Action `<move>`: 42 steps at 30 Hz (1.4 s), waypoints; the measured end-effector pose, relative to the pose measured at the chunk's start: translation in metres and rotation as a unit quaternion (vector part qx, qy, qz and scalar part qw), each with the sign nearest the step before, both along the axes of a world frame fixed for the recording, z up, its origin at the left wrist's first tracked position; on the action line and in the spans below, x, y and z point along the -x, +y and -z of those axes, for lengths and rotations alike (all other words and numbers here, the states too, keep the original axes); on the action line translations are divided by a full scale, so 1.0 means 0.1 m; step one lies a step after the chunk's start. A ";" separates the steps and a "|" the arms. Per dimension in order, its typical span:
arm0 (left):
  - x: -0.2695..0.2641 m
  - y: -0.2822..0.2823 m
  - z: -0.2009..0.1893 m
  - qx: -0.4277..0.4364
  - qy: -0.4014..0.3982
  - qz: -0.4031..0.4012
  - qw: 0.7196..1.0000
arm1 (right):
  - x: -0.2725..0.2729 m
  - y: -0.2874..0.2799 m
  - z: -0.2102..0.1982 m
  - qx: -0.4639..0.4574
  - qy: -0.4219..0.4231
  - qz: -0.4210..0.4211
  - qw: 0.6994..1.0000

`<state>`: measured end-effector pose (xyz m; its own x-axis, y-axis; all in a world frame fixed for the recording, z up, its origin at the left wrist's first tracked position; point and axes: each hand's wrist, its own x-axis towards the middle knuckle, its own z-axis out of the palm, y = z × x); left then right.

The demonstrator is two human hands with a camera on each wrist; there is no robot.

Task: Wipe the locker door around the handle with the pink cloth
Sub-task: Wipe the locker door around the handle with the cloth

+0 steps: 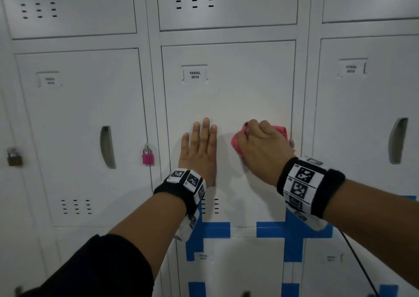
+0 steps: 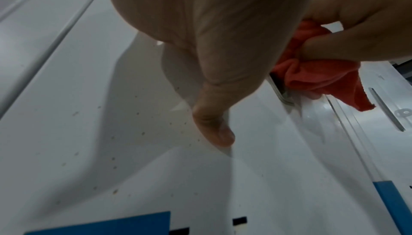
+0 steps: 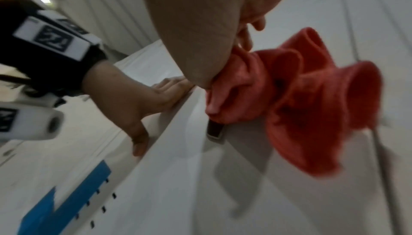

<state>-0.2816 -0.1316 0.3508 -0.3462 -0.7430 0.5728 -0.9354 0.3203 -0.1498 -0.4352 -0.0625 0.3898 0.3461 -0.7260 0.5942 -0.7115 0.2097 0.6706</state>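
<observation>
The grey locker door (image 1: 226, 97) labelled YAKAL 0014 fills the middle of the head view. My right hand (image 1: 260, 147) grips the bunched pink cloth (image 1: 237, 143) and presses it against the door over the recessed handle (image 3: 214, 130), which is mostly hidden. In the right wrist view the cloth (image 3: 312, 101) hangs loose below my palm. My left hand (image 1: 200, 149) lies flat on the same door, fingers straight, just left of the cloth. The left wrist view shows my thumb (image 2: 214, 126) on the door and the cloth (image 2: 316, 74) beside it.
Neighbouring lockers have recessed handles (image 1: 107, 147) (image 1: 398, 140). A pink padlock (image 1: 148, 155) hangs left of the door, a brass padlock (image 1: 14, 157) farther left. Blue tape (image 1: 272, 228) marks the frame below. A black cable (image 1: 360, 262) trails from my right wrist.
</observation>
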 end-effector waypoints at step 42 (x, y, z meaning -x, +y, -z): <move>0.02 0.00 -0.02 -0.018 0.013 0.017 1.000 | 0.02 -0.12 0.48 -0.039 -0.278 -0.192 0.940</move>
<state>-0.2839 -0.1311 0.3529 -0.3558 -0.7519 0.5550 -0.9277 0.3559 -0.1126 -0.4375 -0.0748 0.3413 0.2443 -0.6598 0.7106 -0.9697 -0.1699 0.1757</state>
